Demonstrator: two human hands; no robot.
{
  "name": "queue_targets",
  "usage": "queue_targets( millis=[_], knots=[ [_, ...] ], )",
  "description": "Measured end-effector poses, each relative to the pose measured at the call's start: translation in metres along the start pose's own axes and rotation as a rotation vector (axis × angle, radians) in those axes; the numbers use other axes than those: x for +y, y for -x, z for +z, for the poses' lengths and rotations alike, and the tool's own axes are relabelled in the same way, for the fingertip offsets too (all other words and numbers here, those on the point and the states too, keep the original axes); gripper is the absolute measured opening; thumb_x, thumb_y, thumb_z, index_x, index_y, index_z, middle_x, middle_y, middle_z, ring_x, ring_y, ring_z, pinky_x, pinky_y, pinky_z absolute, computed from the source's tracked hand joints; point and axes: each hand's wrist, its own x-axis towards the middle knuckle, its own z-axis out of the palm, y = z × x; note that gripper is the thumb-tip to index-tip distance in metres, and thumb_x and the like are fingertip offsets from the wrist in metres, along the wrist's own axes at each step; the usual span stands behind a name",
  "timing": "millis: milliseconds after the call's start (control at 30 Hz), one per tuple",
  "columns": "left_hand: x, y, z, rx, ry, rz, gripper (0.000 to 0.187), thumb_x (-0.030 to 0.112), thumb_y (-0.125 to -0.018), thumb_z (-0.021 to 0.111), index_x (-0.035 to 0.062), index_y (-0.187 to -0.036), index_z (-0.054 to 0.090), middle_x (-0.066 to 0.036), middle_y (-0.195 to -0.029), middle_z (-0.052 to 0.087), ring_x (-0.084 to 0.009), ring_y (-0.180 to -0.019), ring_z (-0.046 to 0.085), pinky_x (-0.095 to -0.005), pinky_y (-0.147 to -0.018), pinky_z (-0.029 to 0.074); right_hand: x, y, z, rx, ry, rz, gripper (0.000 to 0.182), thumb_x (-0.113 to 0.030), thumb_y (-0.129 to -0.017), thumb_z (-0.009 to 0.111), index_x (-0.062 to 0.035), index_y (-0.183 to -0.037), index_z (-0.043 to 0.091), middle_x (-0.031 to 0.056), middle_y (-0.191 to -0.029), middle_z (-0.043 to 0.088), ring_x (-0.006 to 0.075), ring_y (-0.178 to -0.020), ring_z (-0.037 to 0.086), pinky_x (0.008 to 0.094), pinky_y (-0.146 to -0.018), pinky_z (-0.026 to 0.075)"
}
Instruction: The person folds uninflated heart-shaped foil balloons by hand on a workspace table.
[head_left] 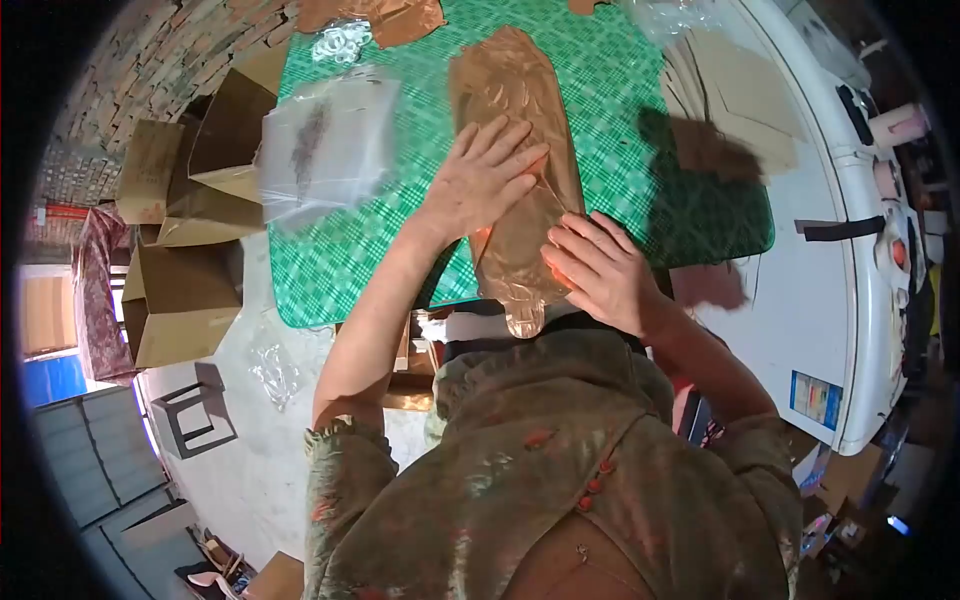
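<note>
A flat, copper-coloured foil balloon lies lengthwise on the green checked tabletop, its narrow tab hanging at the near edge by my waist. My left hand rests on its middle, palm down and fingers spread. My right hand lies lower on the right edge of the foil, fingers stretched and slightly bent. Small orange patches show on the foil beside both hands. Left of the balloon is a stack of clear plastic bags with dark print.
More copper foil and a packet of white rings lie at the far edge. Brown cardboard sheets sit at the right. Open cardboard boxes stand on the left, near a dark square frame on the floor.
</note>
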Motion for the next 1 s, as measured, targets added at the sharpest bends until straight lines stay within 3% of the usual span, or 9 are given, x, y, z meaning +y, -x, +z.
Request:
queue_targets(
  millis=[100,300,400,500,600,800,900,933,1000],
  knots=[
    [-0.002,-0.001,0.005,0.094,-0.031,0.044,0.051,0.039,-0.111,0.045,0.0208,-0.158,0.05,-0.009,-0.164,0.047,-0.0333,-0.156,0.035,-0.0534,-0.129,0.023,-0.001,-0.003,0.002,0.042,0.015,-0.024,0.056,-0.012,-0.074,0.08,-0.0057,-0.128,0.071,0.0101,-0.139,0.064,0.0319,-0.137,0.056,0.0517,-0.118,0.043],
    [0.0,-0.002,-0.003,0.006,0.119,-0.023,0.055,0.043,-0.113,0.04,0.0208,-0.163,0.044,-0.01,-0.169,0.041,-0.0361,-0.159,0.028,-0.0533,-0.131,0.018,0.0,-0.007,0.009,0.121,-0.013,-0.014,0.045,-0.004,-0.076,0.077,-0.0033,-0.121,0.074,0.0097,-0.133,0.068,0.0318,-0.133,0.059,0.0494,-0.114,0.048],
    [-0.002,-0.001,-0.011,0.072,0.227,-0.026,0.057,0.044,-0.113,0.041,0.0205,-0.164,0.043,-0.011,-0.17,0.039,-0.0388,-0.16,0.025,-0.054,-0.132,0.014,-0.001,-0.009,0.009,0.128,-0.042,-0.001,0.041,-0.003,-0.078,0.075,-0.002,-0.119,0.073,0.0102,-0.131,0.068,0.032,-0.132,0.06,0.0485,-0.111,0.05],
    [-0.003,0.003,-0.025,0.063,0.261,-0.044,0.061,0.045,-0.113,0.043,0.0181,-0.167,0.038,-0.011,-0.175,0.031,-0.0358,-0.164,0.017,-0.0515,-0.134,0.006,0.001,-0.013,0.003,0.143,-0.03,-0.008,0.036,-0.004,-0.081,0.073,-0.001,-0.116,0.073,0.0106,-0.129,0.068,0.0316,-0.13,0.06,0.0479,-0.108,0.053],
    [-0.002,0.021,-0.044,0.098,0.327,-0.064,0.062,0.038,-0.111,0.049,0.0138,-0.167,0.038,-0.013,-0.174,0.031,-0.0373,-0.164,0.017,-0.0519,-0.134,0.008,-0.002,-0.012,-0.002,0.131,-0.052,0.027,0.036,-0.003,-0.081,0.073,-0.0018,-0.117,0.074,0.0103,-0.13,0.068,0.0325,-0.132,0.059,0.0477,-0.107,0.053],
    [0.002,0.087,-0.065,-0.009,0.407,-0.101,0.078,0.027,-0.092,0.072,0.008,-0.162,0.044,-0.017,-0.171,0.036,-0.0393,-0.162,0.023,-0.0554,-0.132,0.015,0.0,-0.01,-0.006,0.153,-0.107,0.03,0.039,-0.003,-0.081,0.076,-0.0026,-0.12,0.075,0.0099,-0.133,0.068,0.0339,-0.136,0.057,0.045,-0.108,0.053],
    [0.015,0.109,-0.066,-0.035,0.399,-0.099,0.085,0.018,-0.081,0.078,0.0069,-0.16,0.047,-0.018,-0.17,0.039,-0.0401,-0.161,0.028,-0.0572,-0.131,0.019,-0.003,-0.006,-0.008,0.126,-0.106,0.029,0.042,-0.003,-0.079,0.078,-0.0024,-0.121,0.075,0.0103,-0.135,0.067,0.035,-0.137,0.056,0.0457,-0.109,0.053],
    [0.022,0.111,-0.067,-0.009,0.368,-0.092,0.085,0.009,-0.079,0.077,0.0071,-0.159,0.048,-0.018,-0.168,0.041,-0.0395,-0.159,0.032,-0.0554,-0.131,0.023,-0.005,-0.005,-0.011,0.116,-0.115,0.027,0.041,-0.004,-0.08,0.078,-0.0025,-0.122,0.075,0.0102,-0.135,0.067,0.0349,-0.137,0.056,0.0457,-0.109,0.053],
    [0.03,0.111,-0.06,0.03,0.33,-0.106,0.083,0.004,-0.079,0.075,0.0074,-0.158,0.049,-0.017,-0.167,0.043,-0.039,-0.157,0.036,-0.0543,-0.129,0.028,-0.011,-0.002,-0.015,0.097,-0.13,0.022,0.04,-0.005,-0.082,0.079,-0.0028,-0.122,0.075,0.0099,-0.136,0.067,0.0348,-0.137,0.056,0.0456,-0.108,0.054]
  ],
)
